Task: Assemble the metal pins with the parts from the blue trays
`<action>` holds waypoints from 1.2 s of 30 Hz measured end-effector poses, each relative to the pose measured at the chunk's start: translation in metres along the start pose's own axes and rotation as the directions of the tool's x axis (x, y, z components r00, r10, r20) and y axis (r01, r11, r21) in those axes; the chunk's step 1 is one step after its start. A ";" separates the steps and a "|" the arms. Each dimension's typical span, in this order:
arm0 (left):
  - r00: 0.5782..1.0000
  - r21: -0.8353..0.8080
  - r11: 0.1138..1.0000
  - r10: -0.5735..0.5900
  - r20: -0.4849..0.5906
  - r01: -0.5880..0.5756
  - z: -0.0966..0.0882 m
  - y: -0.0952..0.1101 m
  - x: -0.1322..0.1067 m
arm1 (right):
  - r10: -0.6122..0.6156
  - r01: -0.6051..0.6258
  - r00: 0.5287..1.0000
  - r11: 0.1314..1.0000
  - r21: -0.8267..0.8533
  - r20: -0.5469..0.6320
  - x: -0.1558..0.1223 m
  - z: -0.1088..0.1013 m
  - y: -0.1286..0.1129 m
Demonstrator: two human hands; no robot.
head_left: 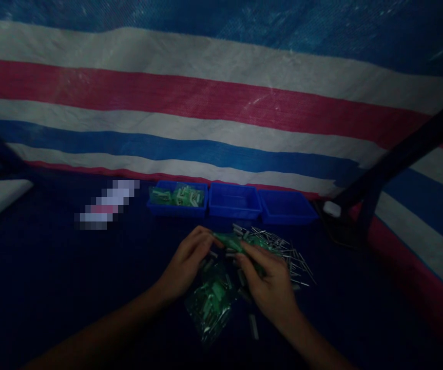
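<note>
My left hand (192, 253) and my right hand (267, 272) hold a green plastic bag (229, 239) between them over the dark table. The fingers of both are pinched on its edges. Below and between my wrists lies another clear green bag (211, 303) with small pieces inside. Just beyond my right hand spreads a heap of thin metal rods (296, 259), mixed with short grey pieces. One loose short grey piece (253, 327) rests near my right wrist. My right hand hides part of the heap, and the dim light blurs small details.
Three blue bins stand in a row at the back. The left bin (177, 210) holds filled green bags; the middle bin (234, 210) and right bin (288, 220) show bare insides. A white object (332, 208) sits at right by a dark frame post. Striped sheeting (213, 103) hangs behind.
</note>
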State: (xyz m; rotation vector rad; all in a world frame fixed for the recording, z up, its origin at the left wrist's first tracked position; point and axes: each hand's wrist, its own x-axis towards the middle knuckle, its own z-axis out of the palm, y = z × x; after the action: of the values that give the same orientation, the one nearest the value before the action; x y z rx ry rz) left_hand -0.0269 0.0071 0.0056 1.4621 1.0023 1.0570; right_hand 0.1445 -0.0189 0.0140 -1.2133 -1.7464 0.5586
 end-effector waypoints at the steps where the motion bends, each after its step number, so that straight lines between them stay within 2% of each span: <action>1: 0.998 -0.082 0.994 -0.068 -0.001 0.068 0.000 0.000 0.000 | -0.041 0.041 0.999 0.999 -0.012 -0.002 -0.001 0.000 0.000; 3: 0.981 -0.201 0.961 -0.193 0.013 0.191 0.002 0.000 0.001 | -0.099 0.099 0.995 0.995 -0.020 -0.002 -0.001 0.000 0.000; 5: 0.967 -0.222 0.941 -0.254 0.035 0.255 0.003 0.000 0.001 | -0.131 0.130 0.991 0.991 -0.027 -0.013 -0.002 0.000 0.001; 8: 0.973 -0.175 0.957 -0.229 0.036 0.232 0.005 0.000 0.002 | -0.145 0.144 0.989 0.988 -0.053 -0.017 -0.002 0.000 0.003; 10: 0.984 -0.135 0.975 -0.179 -0.010 0.176 0.004 -0.001 0.003 | -0.138 0.138 0.990 0.988 -0.065 0.004 -0.003 0.000 0.004; 13: 0.990 0.008 0.999 -0.035 -0.134 0.037 0.000 -0.002 0.005 | -0.081 0.081 0.997 0.993 -0.086 0.002 -0.003 0.001 0.003; 16: 0.955 0.254 0.952 0.222 -0.196 -0.169 -0.003 -0.003 0.004 | 0.026 -0.029 0.999 0.996 -0.084 -0.032 -0.001 0.000 0.000; 18: 0.907 0.406 0.859 0.397 -0.141 -0.313 -0.002 -0.003 0.000 | 0.108 -0.108 0.994 0.994 -0.017 -0.021 0.001 -0.002 -0.002; 20: 0.848 0.495 0.745 0.529 -0.029 -0.448 0.002 -0.003 -0.006 | 0.195 -0.196 0.981 0.977 0.087 0.025 0.003 -0.004 -0.004; 22: 0.803 0.521 0.666 0.592 0.068 -0.535 0.006 -0.003 -0.011 | 0.282 -0.296 0.954 0.938 0.180 0.099 0.004 -0.004 -0.006; 23: 0.797 0.522 0.651 0.596 0.098 -0.551 0.008 -0.004 -0.013 | 0.314 -0.335 0.941 0.919 0.208 0.127 0.004 -0.005 -0.006; 25: 0.819 0.522 0.669 0.563 0.108 -0.529 0.010 -0.005 -0.014 | 0.333 -0.355 0.933 0.908 0.221 0.133 0.004 -0.004 -0.007; 27: 0.865 0.515 0.725 0.497 0.068 -0.457 0.010 -0.004 -0.012 | 0.292 -0.300 0.954 0.937 0.181 0.072 0.002 -0.003 -0.007; 29: 0.916 0.480 0.800 0.400 0.020 -0.360 0.009 -0.003 -0.010 | 0.209 -0.209 0.978 0.972 0.111 0.005 0.000 -0.003 -0.007; 32: 0.982 0.341 0.925 0.187 -0.024 -0.168 0.007 0.000 -0.007 | 0.041 -0.040 0.998 0.999 0.033 -0.053 -0.003 -0.003 -0.007; 34: 0.998 0.220 0.975 0.051 -0.040 -0.041 0.007 0.002 -0.008 | -0.068 0.068 0.995 0.998 -0.006 -0.075 -0.004 -0.003 -0.006; 36: 0.997 0.116 0.992 -0.038 -0.072 0.046 0.007 0.001 -0.008 | -0.136 0.134 0.987 0.990 -0.030 -0.088 -0.006 -0.003 -0.006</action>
State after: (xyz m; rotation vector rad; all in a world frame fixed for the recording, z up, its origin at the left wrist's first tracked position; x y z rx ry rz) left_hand -0.0222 -0.0024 0.0054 1.5006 1.1570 1.0396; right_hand 0.1443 -0.0269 0.0176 -1.1096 -1.7481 0.3976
